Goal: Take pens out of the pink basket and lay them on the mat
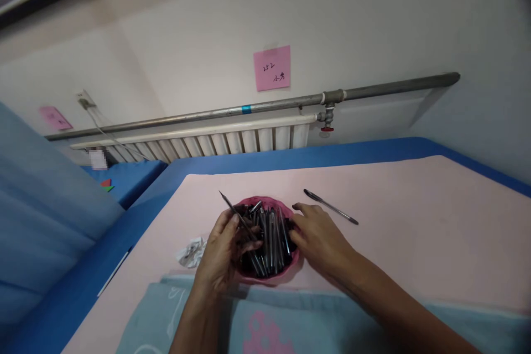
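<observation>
A round pink basket (265,281) holds many dark and clear pens (271,238), packed close together. My left hand (222,243) is at the basket's left side, closed on a slim dark pen (234,211) that slants up to the left with its pointed end in the air. Its fingers, smudged dark, reach over the pens. At the right rim is my right hand (317,235), its fingers apart and partly in among the pens. Dark smudges mark its fingertips too. Past that hand, a single pen (332,207) lies on the pink tabletop.
Crumpled white paper (193,253) lies left of the basket on the pink table cover (415,221). A light blue cloth (323,323) covers the near edge. Behind stand a white radiator (232,141) and a metal pipe (186,117). A blue curtain (37,221) hangs left.
</observation>
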A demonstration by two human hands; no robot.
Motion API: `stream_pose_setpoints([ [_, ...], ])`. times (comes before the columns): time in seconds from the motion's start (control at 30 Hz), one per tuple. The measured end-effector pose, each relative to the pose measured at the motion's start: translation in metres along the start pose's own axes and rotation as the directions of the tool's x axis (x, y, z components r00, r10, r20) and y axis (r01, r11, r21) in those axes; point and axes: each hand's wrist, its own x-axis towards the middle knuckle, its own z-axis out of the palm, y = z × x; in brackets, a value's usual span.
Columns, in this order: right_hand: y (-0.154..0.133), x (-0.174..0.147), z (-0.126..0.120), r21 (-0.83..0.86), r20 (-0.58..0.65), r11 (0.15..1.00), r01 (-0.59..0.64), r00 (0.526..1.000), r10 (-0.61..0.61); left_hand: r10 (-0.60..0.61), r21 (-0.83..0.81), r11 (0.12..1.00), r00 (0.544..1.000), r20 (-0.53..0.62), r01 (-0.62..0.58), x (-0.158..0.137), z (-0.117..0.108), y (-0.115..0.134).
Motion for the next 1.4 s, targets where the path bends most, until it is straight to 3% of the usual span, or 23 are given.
stream_pose_setpoints([
  [0.4,0.005,0.008,0.016,0.004,0.006,1.000,-0.023,1.000,0.023,-0.008,0.042,0.999,1.000,-0.026,0.009,0.001,-0.001,-0.004],
  [0.57,0.011,0.010,0.010,0.202,-0.073,0.977,-0.068,0.994,0.084,-0.014,0.029,0.999,0.999,-0.031,0.015,0.003,-0.003,-0.005],
  [0.73,-0.003,0.004,-0.009,0.609,-0.066,0.792,-0.026,0.994,0.083,-0.024,-0.072,0.997,0.999,-0.049,0.020,0.003,-0.003,-0.003],
  [0.83,-0.018,-0.002,-0.010,0.727,-0.045,0.686,0.012,0.999,0.030,-0.040,-0.154,0.988,0.997,-0.068,0.029,0.003,-0.003,-0.001],
  [1.2,-0.033,-0.008,0.002,0.780,-0.106,0.625,0.015,0.988,0.110,-0.033,-0.221,0.975,0.999,-0.012,0.029,0.003,0.000,-0.008],
  [1.4,-0.035,-0.008,0.004,0.768,-0.152,0.639,0.034,0.980,0.130,-0.035,-0.231,0.973,0.999,-0.039,0.025,0.004,0.000,-0.010],
])
